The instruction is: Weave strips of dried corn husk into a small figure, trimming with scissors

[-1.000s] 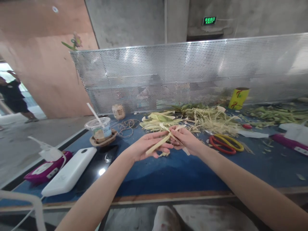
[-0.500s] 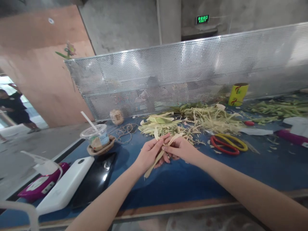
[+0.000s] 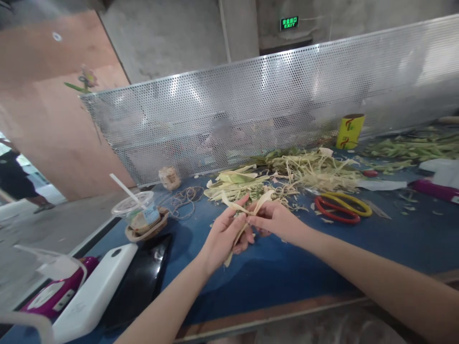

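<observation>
Both my hands meet over the blue table (image 3: 279, 272), working pale straw-coloured leaf strips (image 3: 239, 230). My left hand (image 3: 224, 235) is curled round the strips, whose lower end hangs down past my palm. My right hand (image 3: 274, 220) pinches the upper ends, which fan out above my fingers. Just behind my hands lies a heap of green and dried leaves (image 3: 287, 174).
Red and yellow scissors (image 3: 340, 209) lie right of my hands. To the left are twine (image 3: 184, 197), a plastic cup with a straw (image 3: 138, 212), a black phone (image 3: 138, 277), a white power bank (image 3: 93, 298) and a magenta device (image 3: 53, 291). A perforated metal screen (image 3: 251, 105) backs the table, with a yellow roll (image 3: 349, 131) beside it. A person stands at far left.
My left hand has closed round the strips and turned them more upright. My hands have stayed together while the view has swung a little to the right.
</observation>
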A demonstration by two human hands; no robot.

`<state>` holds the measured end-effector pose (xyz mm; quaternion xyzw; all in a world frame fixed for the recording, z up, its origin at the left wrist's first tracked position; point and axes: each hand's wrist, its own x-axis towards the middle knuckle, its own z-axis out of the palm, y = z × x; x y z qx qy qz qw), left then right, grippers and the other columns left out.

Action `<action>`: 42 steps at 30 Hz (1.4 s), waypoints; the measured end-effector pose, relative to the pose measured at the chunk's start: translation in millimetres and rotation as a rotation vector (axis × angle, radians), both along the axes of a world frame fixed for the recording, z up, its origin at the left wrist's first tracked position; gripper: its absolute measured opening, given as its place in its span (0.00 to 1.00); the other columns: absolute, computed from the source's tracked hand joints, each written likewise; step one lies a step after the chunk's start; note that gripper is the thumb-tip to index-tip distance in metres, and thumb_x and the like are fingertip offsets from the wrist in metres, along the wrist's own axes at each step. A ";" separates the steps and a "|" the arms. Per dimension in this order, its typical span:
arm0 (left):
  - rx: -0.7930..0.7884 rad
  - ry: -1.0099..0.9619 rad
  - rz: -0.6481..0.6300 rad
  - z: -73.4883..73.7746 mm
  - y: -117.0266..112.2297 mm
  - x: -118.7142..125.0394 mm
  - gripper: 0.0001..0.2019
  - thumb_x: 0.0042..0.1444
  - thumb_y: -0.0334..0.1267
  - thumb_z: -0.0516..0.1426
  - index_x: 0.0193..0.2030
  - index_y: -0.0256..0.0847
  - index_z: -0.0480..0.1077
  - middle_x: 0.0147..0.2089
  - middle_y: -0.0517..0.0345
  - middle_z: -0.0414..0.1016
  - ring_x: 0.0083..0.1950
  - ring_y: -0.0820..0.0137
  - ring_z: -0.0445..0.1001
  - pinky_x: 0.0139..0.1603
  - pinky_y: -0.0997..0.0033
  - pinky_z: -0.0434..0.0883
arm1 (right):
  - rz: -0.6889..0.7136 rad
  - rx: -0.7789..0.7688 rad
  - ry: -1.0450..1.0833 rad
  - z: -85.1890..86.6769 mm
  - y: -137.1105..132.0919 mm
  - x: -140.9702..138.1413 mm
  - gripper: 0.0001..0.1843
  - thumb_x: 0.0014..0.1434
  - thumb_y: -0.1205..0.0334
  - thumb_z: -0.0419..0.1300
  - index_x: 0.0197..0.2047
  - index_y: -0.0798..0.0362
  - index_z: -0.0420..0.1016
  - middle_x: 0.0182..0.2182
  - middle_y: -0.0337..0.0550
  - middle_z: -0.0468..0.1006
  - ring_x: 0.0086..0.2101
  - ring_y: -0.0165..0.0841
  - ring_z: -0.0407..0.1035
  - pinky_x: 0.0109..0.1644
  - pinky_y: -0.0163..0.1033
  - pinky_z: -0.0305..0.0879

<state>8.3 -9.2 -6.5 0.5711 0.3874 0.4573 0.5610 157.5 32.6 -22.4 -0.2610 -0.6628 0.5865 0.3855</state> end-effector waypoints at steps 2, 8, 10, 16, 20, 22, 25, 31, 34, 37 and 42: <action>-0.002 0.013 -0.051 1.8 -0.7 -1.1 0.29 0.53 0.45 0.54 0.61 0.43 0.51 0.19 0.64 0.70 0.11 0.83 0.55 0.12 0.83 0.52 | -0.016 -0.042 0.061 -0.4 1.7 0.8 0.19 0.42 0.52 0.65 0.29 0.54 0.62 0.14 0.28 0.58 0.15 0.20 0.51 0.19 0.29 0.49; -0.098 -0.010 -0.009 1.8 -1.5 8.2 0.31 0.50 0.45 0.56 0.60 0.36 0.53 0.12 0.70 0.62 0.09 0.84 0.47 0.10 0.84 0.48 | -0.001 -0.178 0.234 2.9 4.7 1.0 0.18 0.43 0.54 0.65 0.28 0.55 0.63 0.13 0.27 0.54 0.15 0.18 0.46 0.18 0.27 0.43; -0.096 -0.023 0.013 1.1 -2.3 12.3 0.33 0.50 0.45 0.56 0.61 0.35 0.52 0.11 0.71 0.60 0.09 0.84 0.47 0.10 0.84 0.47 | -0.040 -0.198 0.248 3.4 6.1 2.4 0.17 0.43 0.55 0.65 0.27 0.55 0.63 0.13 0.26 0.54 0.15 0.18 0.45 0.18 0.27 0.43; -0.082 0.035 -0.042 -3.3 -5.0 11.2 0.28 0.53 0.44 0.54 0.59 0.39 0.52 0.16 0.64 0.70 0.08 0.82 0.54 0.09 0.85 0.52 | 0.035 -0.210 0.059 5.4 7.6 6.1 0.18 0.47 0.50 0.62 0.32 0.53 0.61 0.14 0.28 0.58 0.14 0.18 0.47 0.16 0.25 0.42; -0.093 -0.008 -0.055 -5.2 -3.4 8.3 0.21 0.54 0.41 0.53 0.54 0.39 0.57 0.21 0.59 0.74 0.11 0.78 0.65 0.10 0.84 0.57 | -0.004 -0.210 0.003 9.6 9.2 9.6 0.23 0.51 0.43 0.55 0.42 0.50 0.58 0.16 0.30 0.63 0.14 0.21 0.51 0.14 0.25 0.44; -0.101 -0.058 -0.014 -4.1 -2.3 7.1 0.18 0.54 0.39 0.53 0.51 0.38 0.59 0.20 0.60 0.74 0.13 0.77 0.67 0.10 0.86 0.56 | -0.013 -0.148 -0.042 10.5 10.9 12.9 0.22 0.51 0.46 0.56 0.44 0.49 0.57 0.19 0.32 0.66 0.15 0.21 0.54 0.14 0.25 0.46; -0.122 -0.115 0.019 -0.9 -1.5 5.0 0.14 0.53 0.36 0.53 0.46 0.35 0.61 0.19 0.59 0.73 0.15 0.74 0.70 0.09 0.86 0.55 | -0.074 0.057 -0.102 10.2 11.2 17.4 0.23 0.51 0.58 0.59 0.47 0.49 0.53 0.23 0.33 0.67 0.19 0.22 0.59 0.18 0.26 0.53; -0.157 -0.102 0.005 2.3 -0.5 4.2 0.13 0.52 0.40 0.54 0.42 0.37 0.60 0.24 0.53 0.76 0.26 0.61 0.77 0.12 0.78 0.64 | -0.162 0.346 -0.169 11.2 -0.9 15.0 0.19 0.54 0.65 0.55 0.46 0.50 0.50 0.28 0.36 0.69 0.30 0.28 0.68 0.38 0.36 0.67; -0.157 -0.152 0.032 -1.5 2.4 4.8 0.14 0.50 0.40 0.57 0.42 0.37 0.61 0.27 0.52 0.77 0.33 0.61 0.77 0.22 0.72 0.71 | -0.316 0.573 -0.256 10.3 -8.1 13.9 0.19 0.55 0.67 0.52 0.48 0.50 0.49 0.34 0.42 0.67 0.30 0.28 0.66 0.35 0.37 0.67; -0.155 -0.233 0.059 -4.9 5.2 5.1 0.13 0.49 0.38 0.59 0.41 0.38 0.62 0.33 0.53 0.77 0.36 0.65 0.77 0.31 0.71 0.73 | -0.372 1.012 -0.414 8.5 -13.9 15.2 0.21 0.51 0.71 0.53 0.49 0.50 0.59 0.42 0.49 0.59 0.38 0.33 0.63 0.39 0.40 0.66; -0.164 -0.287 0.071 -2.0 4.4 6.6 0.10 0.50 0.37 0.58 0.38 0.36 0.66 0.33 0.53 0.77 0.31 0.70 0.76 0.27 0.79 0.70 | -0.403 1.321 -0.415 6.2 -19.4 10.7 0.14 0.53 0.68 0.54 0.43 0.46 0.71 0.41 0.46 0.57 0.44 0.35 0.59 0.43 0.41 0.64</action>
